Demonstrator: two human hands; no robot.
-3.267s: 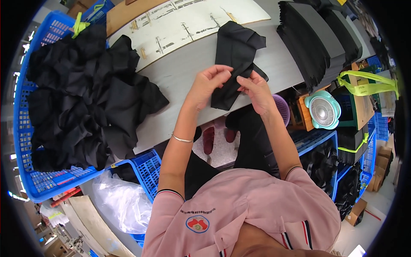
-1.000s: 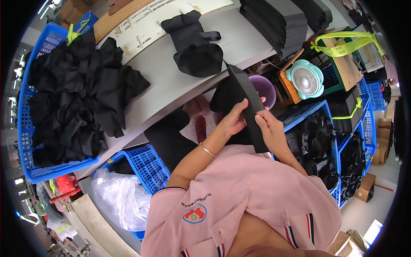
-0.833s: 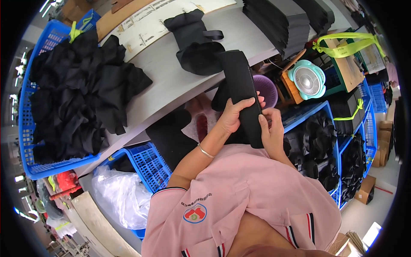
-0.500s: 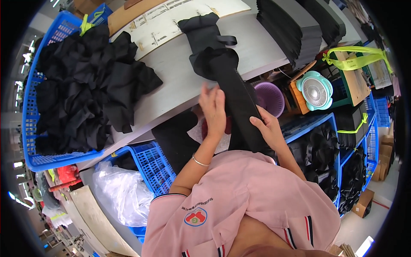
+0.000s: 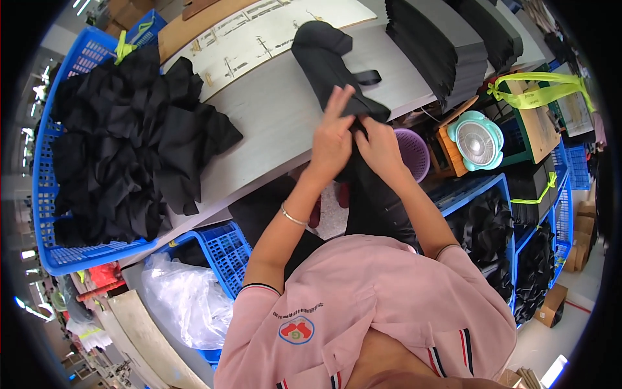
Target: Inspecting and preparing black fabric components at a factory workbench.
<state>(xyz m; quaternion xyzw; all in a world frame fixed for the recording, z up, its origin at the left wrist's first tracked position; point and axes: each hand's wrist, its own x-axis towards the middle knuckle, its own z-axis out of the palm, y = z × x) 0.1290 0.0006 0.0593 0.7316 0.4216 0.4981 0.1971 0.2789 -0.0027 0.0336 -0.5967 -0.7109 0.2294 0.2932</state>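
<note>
At left, a blue basket [image 5: 97, 259] holds heaped black cloth [image 5: 129, 142], one corner of which juts past its rim over the tabletop [image 5: 259, 120]. A wide grey stretch separates that heap from the black fabric piece [image 5: 324, 58], whose far end overlaps the near edge of the pale board [image 5: 259, 48]; its near end reaches the tabletop's front edge. There the left hand [image 5: 332, 139] extends two fingers over the fabric; whether its thumb grips, I cannot tell. Just beside it, the right hand [image 5: 378, 146] pinches the near end. A narrower grey gap leads to the black stacks [image 5: 463, 48]. Below the front edge stands a purple basket [image 5: 414, 155].
</note>
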